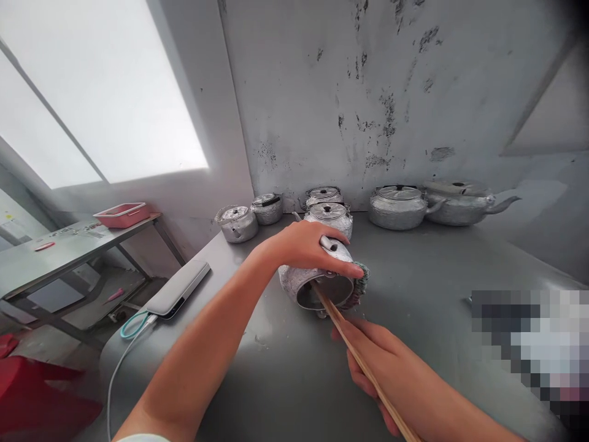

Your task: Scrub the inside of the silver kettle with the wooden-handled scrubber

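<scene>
Gripping the tilted metal kettle [288, 283] from above, my left hand [304, 244] spreads thumb and fingers over its dented, silvery body. The round mouth [300, 298] faces me, dark inside, and a rough handle [362, 283] wound in greenish and reddish strands curves along its right side. My right hand [375, 344] is closed around a long, pale wooden stick [334, 314], whose far end sits inside the mouth. The kettle lies just beyond that hand and directly under my left one, on the smooth grey desk [276, 374]. Behind it, squat lidded kettles [398, 210] with crinkled metal sides stand near the flaking wall [294, 92]. Leftward lies a smooth, round-edged power bank [178, 288].
</scene>
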Available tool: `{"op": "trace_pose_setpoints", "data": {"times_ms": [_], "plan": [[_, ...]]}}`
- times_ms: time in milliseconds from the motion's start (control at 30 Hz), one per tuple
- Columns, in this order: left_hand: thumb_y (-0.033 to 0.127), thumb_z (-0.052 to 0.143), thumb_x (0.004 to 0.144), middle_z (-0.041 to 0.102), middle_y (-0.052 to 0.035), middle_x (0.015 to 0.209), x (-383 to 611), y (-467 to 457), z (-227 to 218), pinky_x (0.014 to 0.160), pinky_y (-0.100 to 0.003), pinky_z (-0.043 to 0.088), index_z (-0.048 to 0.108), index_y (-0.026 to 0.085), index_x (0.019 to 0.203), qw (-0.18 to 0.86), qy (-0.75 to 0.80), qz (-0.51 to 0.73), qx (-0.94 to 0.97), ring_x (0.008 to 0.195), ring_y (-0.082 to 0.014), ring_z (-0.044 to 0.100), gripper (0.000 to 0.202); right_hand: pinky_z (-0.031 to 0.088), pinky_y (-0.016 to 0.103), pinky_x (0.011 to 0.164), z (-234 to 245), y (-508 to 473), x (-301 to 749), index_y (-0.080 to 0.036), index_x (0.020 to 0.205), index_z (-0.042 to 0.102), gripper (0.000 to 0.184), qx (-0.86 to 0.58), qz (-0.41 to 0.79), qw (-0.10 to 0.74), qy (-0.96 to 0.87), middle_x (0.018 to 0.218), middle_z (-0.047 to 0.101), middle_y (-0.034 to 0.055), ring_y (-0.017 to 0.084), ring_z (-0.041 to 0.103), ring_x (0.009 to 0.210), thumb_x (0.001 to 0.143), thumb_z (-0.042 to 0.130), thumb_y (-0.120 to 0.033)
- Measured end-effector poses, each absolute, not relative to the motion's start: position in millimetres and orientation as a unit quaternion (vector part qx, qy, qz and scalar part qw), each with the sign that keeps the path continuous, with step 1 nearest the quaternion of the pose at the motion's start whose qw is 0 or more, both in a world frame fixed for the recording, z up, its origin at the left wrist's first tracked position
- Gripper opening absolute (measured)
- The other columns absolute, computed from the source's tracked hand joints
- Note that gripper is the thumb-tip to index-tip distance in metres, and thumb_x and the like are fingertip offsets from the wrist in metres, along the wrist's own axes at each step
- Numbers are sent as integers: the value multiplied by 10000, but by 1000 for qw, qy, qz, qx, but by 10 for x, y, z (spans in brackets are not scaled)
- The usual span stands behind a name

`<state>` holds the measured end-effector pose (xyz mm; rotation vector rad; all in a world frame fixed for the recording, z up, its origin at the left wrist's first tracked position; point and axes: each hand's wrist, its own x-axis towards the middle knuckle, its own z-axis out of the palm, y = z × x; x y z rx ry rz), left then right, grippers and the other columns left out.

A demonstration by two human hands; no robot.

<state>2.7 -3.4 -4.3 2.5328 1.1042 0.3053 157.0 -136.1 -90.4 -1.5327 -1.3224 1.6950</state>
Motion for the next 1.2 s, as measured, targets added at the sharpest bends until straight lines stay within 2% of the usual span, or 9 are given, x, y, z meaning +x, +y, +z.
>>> {"op": "trace_pose_setpoints", "data": {"times_ms": [133,367,600,800,1033,1200], "plan": [[805,669,659,688,39,1205,50,-37,-34,846,-294,459,675,349,1229,175,382,104,902,1091,-260,620,730,382,192,326,-901,-1381,1563,-237,1003,544,391,-565,624,241,-482,594,392,-42,130,384,450,959,349,-573],[795,678,659,680,47,1237,54,-31,-48,864,-288,461,678,347,1230,169,371,110,906,1124,-257,609,726,347,194,344,-903,-1457,1583,-245,815,515,416,-568,631,211,-485,569,384,-46,100,332,415,958,339,-594],[803,669,660,689,51,1218,47,-43,-45,851,-278,465,671,351,1243,165,362,107,911,1103,-243,618,738,377,209,410,-977,-1495,1605,-236,727,477,400,-570,604,211,-516,543,432,-29,115,412,465,958,413,-557],[811,681,636,696,45,1194,62,-78,-28,841,-279,471,668,348,1249,161,360,99,914,1067,-239,632,769,375,219,416,-1024,-1494,1584,-239,719,454,425,-570,595,207,-528,552,466,-22,115,428,459,977,364,-566],[789,689,650,706,50,1159,84,-113,-22,813,-271,471,672,336,1242,152,354,99,918,1046,-230,636,745,324,220,426,-1010,-1494,1587,-244,720,423,417,-557,588,222,-542,507,375,-56,109,374,450,984,367,-562],[778,697,650,680,41,1243,82,-126,-10,939,-283,439,652,336,1271,150,343,86,923,1114,-250,623,764,341,237,434,-1020,-1520,1564,-247,686,393,440,-557,595,221,-537,486,370,-54,116,376,433,967,380,-585]]}}
